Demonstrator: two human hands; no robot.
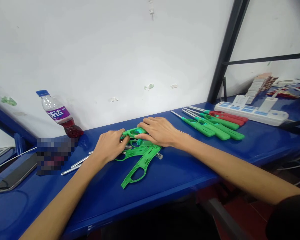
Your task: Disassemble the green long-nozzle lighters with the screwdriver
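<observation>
Between both hands is a green lighter casing (133, 132), held a little above a small pile of parts. My left hand (110, 144) is closed on its left end. My right hand (158, 131) wraps over its right end, with the thumb along the near side. Beneath lie more green casing halves, one of them an open lighter half (140, 166) with an oval trigger hole, pointing toward the front edge. A clear fuel tank (159, 155) pokes out beside it. Several metal tubes (75, 166) lie left of my left wrist. Other small parts under my hands are hidden.
Finished-looking green lighters (212, 128) and red lighters (227, 117) lie right on the blue table (180, 170). Behind them is a white power strip (252, 112). A bottle (58, 113) with dark red drink and a phone (16, 173) are left. A black post (227, 50) rises at back right.
</observation>
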